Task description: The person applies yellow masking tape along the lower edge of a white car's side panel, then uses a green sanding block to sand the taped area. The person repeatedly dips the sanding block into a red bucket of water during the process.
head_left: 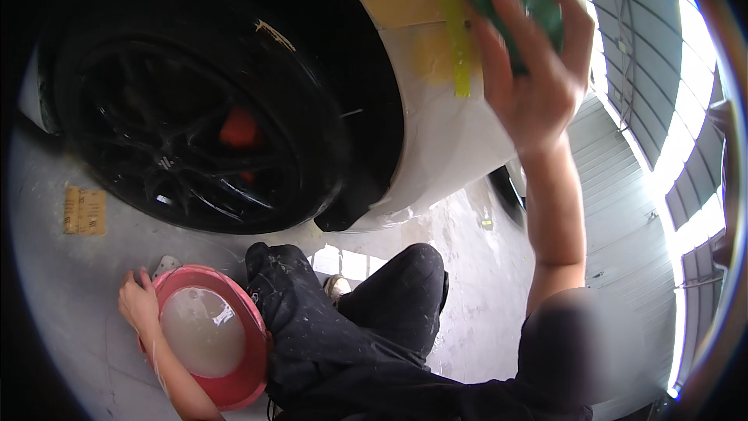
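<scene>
High at the right, my right hand point(538, 70) holds a dark green, wet-looking pad point(538, 0), slightly blurred, its fingers spread over its back. The pad is at the pale car body panel point(448, 136), beside a strip of yellow-green tape point(461, 54). I cannot tell whether the pad touches the panel. At lower left, my left hand point(139, 300) rests at the outer rim of a pink-red basin point(253, 316), its fingers apart. Cloudy, whitish water point(199, 335) lies in the basin.
A black car wheel point(167, 132) with a red brake caliper point(239, 129) fills the upper left. Flat cardboard point(84, 211) lies on the grey floor left of it. My bent legs point(335, 320) are beside the basin. A corrugated metal wall point(623, 210) stands at the right.
</scene>
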Demonstrator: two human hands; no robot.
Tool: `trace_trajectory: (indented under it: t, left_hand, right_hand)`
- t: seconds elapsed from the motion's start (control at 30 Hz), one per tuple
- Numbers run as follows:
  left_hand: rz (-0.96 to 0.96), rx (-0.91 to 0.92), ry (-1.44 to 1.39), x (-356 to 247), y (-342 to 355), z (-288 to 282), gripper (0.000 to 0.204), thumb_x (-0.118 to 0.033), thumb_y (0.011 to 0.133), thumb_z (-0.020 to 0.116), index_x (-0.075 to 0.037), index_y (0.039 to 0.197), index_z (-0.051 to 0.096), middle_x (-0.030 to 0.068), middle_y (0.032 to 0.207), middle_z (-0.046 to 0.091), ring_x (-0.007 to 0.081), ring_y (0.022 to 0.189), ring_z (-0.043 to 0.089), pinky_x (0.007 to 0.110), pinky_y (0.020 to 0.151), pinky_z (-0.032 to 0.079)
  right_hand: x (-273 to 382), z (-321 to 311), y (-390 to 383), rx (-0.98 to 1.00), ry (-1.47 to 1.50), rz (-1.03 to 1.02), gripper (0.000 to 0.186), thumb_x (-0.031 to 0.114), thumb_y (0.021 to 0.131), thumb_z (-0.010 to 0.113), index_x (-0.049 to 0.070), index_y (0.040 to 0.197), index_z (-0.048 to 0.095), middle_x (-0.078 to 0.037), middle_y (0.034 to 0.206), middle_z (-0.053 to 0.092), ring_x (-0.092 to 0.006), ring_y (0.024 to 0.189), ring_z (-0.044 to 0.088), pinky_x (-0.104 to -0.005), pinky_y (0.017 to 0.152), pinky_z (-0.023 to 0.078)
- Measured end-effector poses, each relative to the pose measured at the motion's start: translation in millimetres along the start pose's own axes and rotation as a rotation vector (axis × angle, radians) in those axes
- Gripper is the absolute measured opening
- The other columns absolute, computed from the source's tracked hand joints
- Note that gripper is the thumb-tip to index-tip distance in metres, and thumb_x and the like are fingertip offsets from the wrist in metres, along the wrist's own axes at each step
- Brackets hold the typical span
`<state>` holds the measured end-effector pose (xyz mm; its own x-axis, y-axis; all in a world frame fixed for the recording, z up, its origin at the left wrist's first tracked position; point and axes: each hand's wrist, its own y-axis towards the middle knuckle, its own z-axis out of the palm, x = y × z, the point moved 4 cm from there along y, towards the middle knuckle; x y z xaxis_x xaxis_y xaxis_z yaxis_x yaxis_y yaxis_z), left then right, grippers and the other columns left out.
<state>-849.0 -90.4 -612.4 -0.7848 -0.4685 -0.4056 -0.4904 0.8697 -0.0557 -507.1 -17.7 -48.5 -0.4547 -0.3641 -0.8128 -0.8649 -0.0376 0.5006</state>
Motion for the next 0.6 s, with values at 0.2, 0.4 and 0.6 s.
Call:
trace_trajectory:
  t: [0.2, 0.4, 0.6]
  left_hand:
    - [0.015, 0.001, -0.017, 1, 1, 3, 0.049, -0.041, 0.105, 0.059, 0.002, 0.120, 0.074, 0.0269, 0.107, 0.076, 0.0468, 0.097, 0.073, 0.055, 0.082, 0.057]
    - [0.005, 0.018, -0.011, 0, 1, 2, 0.049, -0.041, 0.105, 0.058, 0.002, 0.121, 0.073, 0.0260, 0.110, 0.076, 0.0466, 0.099, 0.072, 0.054, 0.082, 0.057]
    - [-0.016, 0.025, 0.020, -4, 0, -7, 0.048, -0.043, 0.104, 0.059, 0.000, 0.120, 0.074, 0.0253, 0.108, 0.076, 0.0467, 0.098, 0.073, 0.055, 0.083, 0.058]
  right_hand:
    - [-6, -3, -16, 0.038, -0.040, 0.037, 0.039, 0.014, 0.077, 0.089, 0.016, 0.115, 0.084, -0.019, 0.131, 0.067, -0.0352, 0.107, 0.068, -0.0432, 0.091, 0.058]
    - [-8, -5, -34, 0.058, -0.004, -0.031, 0.039, 0.013, 0.079, 0.088, 0.014, 0.118, 0.083, -0.021, 0.133, 0.066, -0.0354, 0.106, 0.068, -0.0419, 0.090, 0.058]
    - [7, 7, 31, 0.026, 0.019, -0.075, 0.040, 0.012, 0.080, 0.087, 0.013, 0.120, 0.081, -0.021, 0.131, 0.067, -0.0357, 0.107, 0.068, -0.0415, 0.088, 0.059]
